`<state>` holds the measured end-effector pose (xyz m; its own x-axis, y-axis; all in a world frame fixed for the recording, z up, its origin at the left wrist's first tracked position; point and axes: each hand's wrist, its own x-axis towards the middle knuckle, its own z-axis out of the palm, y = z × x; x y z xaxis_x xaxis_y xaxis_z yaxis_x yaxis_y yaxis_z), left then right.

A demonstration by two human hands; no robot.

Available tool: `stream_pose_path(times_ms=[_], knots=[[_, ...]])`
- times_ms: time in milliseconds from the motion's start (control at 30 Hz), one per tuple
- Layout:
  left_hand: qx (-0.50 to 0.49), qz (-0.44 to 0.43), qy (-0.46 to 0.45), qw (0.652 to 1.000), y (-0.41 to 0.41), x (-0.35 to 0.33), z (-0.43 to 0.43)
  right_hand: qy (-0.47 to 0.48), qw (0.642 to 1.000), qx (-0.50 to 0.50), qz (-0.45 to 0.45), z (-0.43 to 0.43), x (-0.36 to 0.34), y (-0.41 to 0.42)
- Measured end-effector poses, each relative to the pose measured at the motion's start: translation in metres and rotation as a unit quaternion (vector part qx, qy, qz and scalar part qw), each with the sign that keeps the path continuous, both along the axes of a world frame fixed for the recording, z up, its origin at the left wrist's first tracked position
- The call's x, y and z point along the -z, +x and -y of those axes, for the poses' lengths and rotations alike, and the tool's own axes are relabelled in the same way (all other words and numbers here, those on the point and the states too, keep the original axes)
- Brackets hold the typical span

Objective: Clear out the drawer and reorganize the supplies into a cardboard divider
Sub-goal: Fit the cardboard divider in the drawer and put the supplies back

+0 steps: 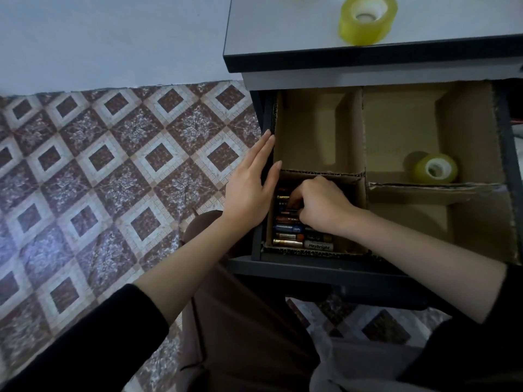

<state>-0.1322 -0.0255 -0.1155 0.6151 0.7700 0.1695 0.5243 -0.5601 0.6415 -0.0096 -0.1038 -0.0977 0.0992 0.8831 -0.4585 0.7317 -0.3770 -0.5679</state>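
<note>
Step in hand: sorting batteries [291,236] into cardboard divider [351,174] compartment. Right hand [322,205] curls down among them; whether it grips one, cannot tell. Left hand [249,188], flat and straight-fingered, braces drawer [283,264] side just beside right hand. Next move likely calls for nudging batteries into an even row.

Batteries [288,236] cover the floor of the near-left compartment of the cardboard divider [363,131], the right hand [319,205] curls down among them, and the left hand [249,182] lies flat along the left wall of the drawer [311,261]. The far-left and near-right compartments are open from above. A tape roll [435,167] sits in the far-right one, and the desktop [283,29] overhangs the drawer's back.
</note>
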Motion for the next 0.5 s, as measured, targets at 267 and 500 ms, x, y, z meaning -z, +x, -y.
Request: stream_pose_path(times_ms=[267, 500], knots=[[-0.004, 0.004, 0.008, 1.000, 0.000, 0.001, 0.000, -0.011, 0.996, 0.090, -0.006, 0.005, 0.002, 0.000], [-0.006, 0.006, 0.028, 1.000, 0.000, 0.002, 0.000, -0.124, 0.936, 0.265, -0.196, 0.014, 0.010, 0.004]])
